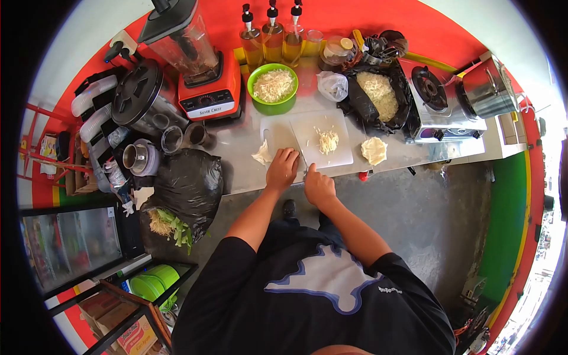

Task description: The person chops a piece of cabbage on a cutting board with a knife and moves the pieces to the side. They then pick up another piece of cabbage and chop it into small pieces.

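Note:
On a white cutting board (309,121) at the counter's front edge, my left hand (283,170) rests with its fingers bent and drawn together; whatever lies beneath them is hidden. Beside it, my right hand (320,187) is closed round the handle of a knife (304,158), whose thin blade points away from me. Right of the blade lies a small heap of pale cut strips (328,142). Pale, thin sheet-like pieces (262,154) sit at the board's left edge. A stack of round, cream-coloured sheets (374,151) lies on the counter to the right.
Behind the board stands a green bowl (272,107) of pale strips. A black bag (378,97) of similar strips is beside the stove (441,112). A red blender (207,94), pump bottles (273,41) and a filled black bag (188,186) line the back and left.

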The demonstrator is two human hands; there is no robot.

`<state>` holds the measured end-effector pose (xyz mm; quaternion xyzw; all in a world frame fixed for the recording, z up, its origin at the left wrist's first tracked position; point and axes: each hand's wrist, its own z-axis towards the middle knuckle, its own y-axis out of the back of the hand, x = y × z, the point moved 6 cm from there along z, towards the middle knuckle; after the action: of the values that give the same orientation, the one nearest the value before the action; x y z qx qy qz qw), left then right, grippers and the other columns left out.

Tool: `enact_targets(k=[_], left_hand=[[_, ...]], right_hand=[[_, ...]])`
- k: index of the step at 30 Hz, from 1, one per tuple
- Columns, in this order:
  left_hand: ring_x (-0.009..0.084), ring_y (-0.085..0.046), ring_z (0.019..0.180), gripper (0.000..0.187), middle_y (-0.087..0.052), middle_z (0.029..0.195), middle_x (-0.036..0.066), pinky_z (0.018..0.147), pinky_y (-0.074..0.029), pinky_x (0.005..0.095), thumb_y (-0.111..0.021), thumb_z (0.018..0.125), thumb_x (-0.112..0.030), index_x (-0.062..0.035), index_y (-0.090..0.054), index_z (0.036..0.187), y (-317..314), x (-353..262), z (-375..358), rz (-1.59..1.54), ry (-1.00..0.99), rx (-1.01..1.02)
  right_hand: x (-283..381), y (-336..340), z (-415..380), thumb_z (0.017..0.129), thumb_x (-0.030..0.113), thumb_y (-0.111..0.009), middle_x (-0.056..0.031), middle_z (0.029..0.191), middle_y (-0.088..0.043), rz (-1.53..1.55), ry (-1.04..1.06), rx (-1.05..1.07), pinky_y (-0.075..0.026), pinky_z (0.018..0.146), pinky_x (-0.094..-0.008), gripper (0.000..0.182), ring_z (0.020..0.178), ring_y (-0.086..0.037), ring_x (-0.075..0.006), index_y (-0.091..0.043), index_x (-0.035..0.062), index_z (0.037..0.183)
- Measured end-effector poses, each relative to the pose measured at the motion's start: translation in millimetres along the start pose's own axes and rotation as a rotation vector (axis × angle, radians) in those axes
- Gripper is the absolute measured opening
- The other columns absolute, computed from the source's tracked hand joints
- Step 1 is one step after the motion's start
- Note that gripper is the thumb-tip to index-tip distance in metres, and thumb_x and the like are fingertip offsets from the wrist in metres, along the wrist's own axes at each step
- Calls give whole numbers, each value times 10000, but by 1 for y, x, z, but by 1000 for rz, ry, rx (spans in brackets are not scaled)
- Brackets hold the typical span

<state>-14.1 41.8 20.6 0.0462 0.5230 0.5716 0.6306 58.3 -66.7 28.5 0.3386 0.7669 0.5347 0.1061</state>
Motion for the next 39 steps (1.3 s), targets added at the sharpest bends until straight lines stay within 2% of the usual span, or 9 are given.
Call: enact_targets(k=[4,9,18,21,26,28,33,36,39], left_hand=[[309,-568,982,155,-607,1043,101,864,-498,412,-644,893,-62,-41,-643,1046,0,1,-1,-2,-5,-4],[308,-560,994,146,-595,1060,97,856,-500,416,-650,890,-70,-45,-643,1034,0,0,0,28,9,41],[336,-555,1002,139,-600,1041,126,866,-490,432,-622,898,-54,-22,-624,1033,-1,2,-1,33,-36,20],[346,-551,1003,123,-602,1032,140,868,-484,433,-618,897,-49,-16,-615,1016,0,3,-2,-44,26,-9],[348,-548,996,113,-596,1028,141,871,-483,432,-606,902,-49,-13,-611,1009,-4,6,-3,-5,30,10],[345,-547,998,129,-589,1018,135,870,-484,432,-600,886,-39,-15,-611,1012,-3,6,-4,-2,26,-18],[337,-546,1008,168,-577,1023,133,868,-491,431,-597,851,-20,-14,-617,1017,-2,6,-4,-3,33,1],[342,-545,1006,184,-573,1021,134,862,-492,435,-597,841,-9,-12,-616,1023,-3,5,-5,-8,39,11],[348,-543,1004,179,-572,1014,136,855,-491,440,-595,839,-3,-13,-612,1017,1,4,-3,-9,39,-9]], right_hand=[[1,1,20,930,140,-530,-272,948,-715,1,20,-24,-581,770,-500,317,896,-726,-406,-461,-45,1178],[1,12,11,932,127,-524,-239,925,-725,-49,57,3,-590,733,-478,436,867,-732,-395,-421,-80,1303],[8,-4,27,920,132,-549,-231,920,-728,-52,51,-67,-594,726,-458,477,860,-739,-380,-411,-87,1321],[6,2,23,923,133,-553,-229,915,-729,-20,48,-20,-595,737,-458,508,851,-738,-386,-393,-92,1349],[10,-5,3,937,139,-539,-243,929,-725,-5,-20,18,-587,788,-478,323,886,-731,-402,-451,-39,1192],[10,-7,6,946,133,-518,-245,931,-724,-1,-15,-43,-584,791,-484,244,897,-729,-401,-452,-13,1130],[6,8,23,949,129,-505,-262,949,-717,19,33,-22,-578,795,-494,254,906,-720,-420,-449,-22,1145],[7,10,15,958,131,-513,-211,942,-738,-69,74,-14,-599,775,-445,251,894,-740,-361,-449,-10,1157],[10,0,2,936,129,-532,-268,961,-714,8,13,36,-579,798,-490,278,909,-719,-422,-441,-29,1146]])
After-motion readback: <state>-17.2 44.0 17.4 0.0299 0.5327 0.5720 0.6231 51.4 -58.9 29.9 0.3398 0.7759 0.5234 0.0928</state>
